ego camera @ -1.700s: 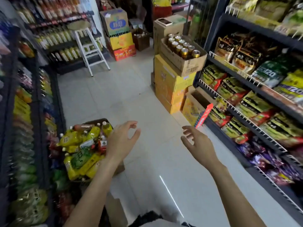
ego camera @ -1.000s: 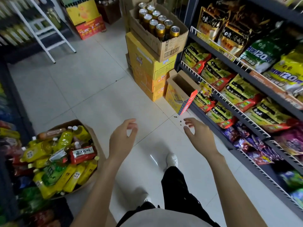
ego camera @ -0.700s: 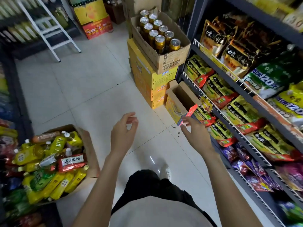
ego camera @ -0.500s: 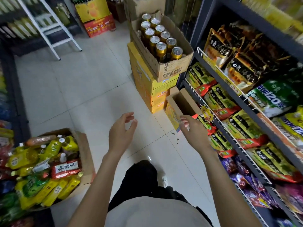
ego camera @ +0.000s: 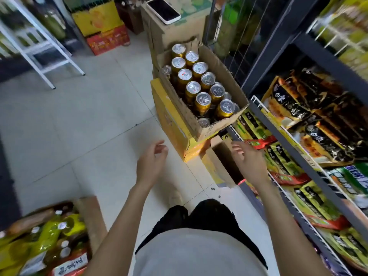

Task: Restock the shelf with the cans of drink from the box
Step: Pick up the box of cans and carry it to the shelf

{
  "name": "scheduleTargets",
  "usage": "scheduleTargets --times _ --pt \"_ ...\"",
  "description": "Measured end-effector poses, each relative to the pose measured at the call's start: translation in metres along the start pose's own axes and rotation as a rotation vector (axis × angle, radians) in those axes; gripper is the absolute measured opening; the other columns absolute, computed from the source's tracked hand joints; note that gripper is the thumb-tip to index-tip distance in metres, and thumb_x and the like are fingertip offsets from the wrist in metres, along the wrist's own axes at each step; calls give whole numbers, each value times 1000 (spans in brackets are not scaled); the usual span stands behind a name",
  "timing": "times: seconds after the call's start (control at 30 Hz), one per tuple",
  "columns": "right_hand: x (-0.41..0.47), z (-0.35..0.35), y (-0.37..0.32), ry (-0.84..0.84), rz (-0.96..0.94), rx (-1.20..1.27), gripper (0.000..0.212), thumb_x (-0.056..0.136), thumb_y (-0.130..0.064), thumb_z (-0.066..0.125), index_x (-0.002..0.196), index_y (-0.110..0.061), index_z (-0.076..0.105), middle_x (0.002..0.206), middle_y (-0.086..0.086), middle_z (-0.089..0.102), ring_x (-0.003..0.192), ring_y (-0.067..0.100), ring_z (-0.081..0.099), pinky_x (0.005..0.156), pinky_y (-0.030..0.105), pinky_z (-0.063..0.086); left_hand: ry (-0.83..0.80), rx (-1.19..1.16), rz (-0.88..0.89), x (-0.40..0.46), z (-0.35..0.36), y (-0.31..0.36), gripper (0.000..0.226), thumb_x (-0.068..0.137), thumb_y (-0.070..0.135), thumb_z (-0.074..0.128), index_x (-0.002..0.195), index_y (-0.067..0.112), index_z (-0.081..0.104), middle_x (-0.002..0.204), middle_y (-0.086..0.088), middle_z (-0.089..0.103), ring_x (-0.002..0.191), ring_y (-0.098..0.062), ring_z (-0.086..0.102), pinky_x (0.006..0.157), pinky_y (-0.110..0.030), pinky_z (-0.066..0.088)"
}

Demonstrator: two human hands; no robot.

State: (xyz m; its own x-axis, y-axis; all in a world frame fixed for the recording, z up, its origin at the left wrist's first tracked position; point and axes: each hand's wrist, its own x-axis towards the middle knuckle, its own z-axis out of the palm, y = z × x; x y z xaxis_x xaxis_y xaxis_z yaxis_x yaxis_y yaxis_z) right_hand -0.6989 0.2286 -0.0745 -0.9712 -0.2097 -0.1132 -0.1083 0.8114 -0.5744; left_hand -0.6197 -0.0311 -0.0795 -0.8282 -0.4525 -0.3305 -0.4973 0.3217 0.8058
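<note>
An open brown cardboard box (ego camera: 223, 68) sits on a stack of yellow cartons (ego camera: 173, 124) just ahead of me, against the shelf's end. Several gold cans with silver tops (ego camera: 203, 99) stand upright inside it. My left hand (ego camera: 152, 162) hangs empty over the floor, below and left of the box, fingers loosely curled and apart. My right hand (ego camera: 249, 160) is empty too, fingers spread, below the box's near corner and close to the shelf. Neither hand touches the box.
Dark wire shelving (ego camera: 298, 154) full of snack bags runs along the right. An open empty carton (ego camera: 221, 164) lies on the floor under my right hand. A box of bottled drinks (ego camera: 49, 236) sits at lower left. A phone (ego camera: 163, 9) rests on a far carton; a white stepladder (ego camera: 39, 48) stands at back left.
I have walked closer to the box of cans; it now lies just beyond my hands. Both hands stayed empty and reached forward, the right one nearing the shelf.
</note>
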Motion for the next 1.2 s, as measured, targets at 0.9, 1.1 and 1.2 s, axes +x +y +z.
scheduleTargets --times 0.9,1.1,1.2 --pt "387 27 20 -269 12 -419 65 94 -23 48 147 -6 13 138 20 41 116 39 51 85 44 45 160 29 -195 270 106 82 61 90 38 56 142 26 28 138 3 49 118 -19 54 87 -28 41" --pt "405 41 21 -186 14 -381 52 95 -16 46 142 -8 23 134 21 48 102 43 59 74 45 47 230 203 -228 285 124 71 72 92 30 52 149 26 8 141 -6 45 111 -32 56 81 -41 47" --pt "411 45 25 -168 21 -344 49 96 -18 46 139 -9 24 114 25 62 92 43 63 71 42 46 241 228 -240 289 126 65 75 93 23 51 149 26 2 128 -11 58 94 -36 62 72 -39 47"
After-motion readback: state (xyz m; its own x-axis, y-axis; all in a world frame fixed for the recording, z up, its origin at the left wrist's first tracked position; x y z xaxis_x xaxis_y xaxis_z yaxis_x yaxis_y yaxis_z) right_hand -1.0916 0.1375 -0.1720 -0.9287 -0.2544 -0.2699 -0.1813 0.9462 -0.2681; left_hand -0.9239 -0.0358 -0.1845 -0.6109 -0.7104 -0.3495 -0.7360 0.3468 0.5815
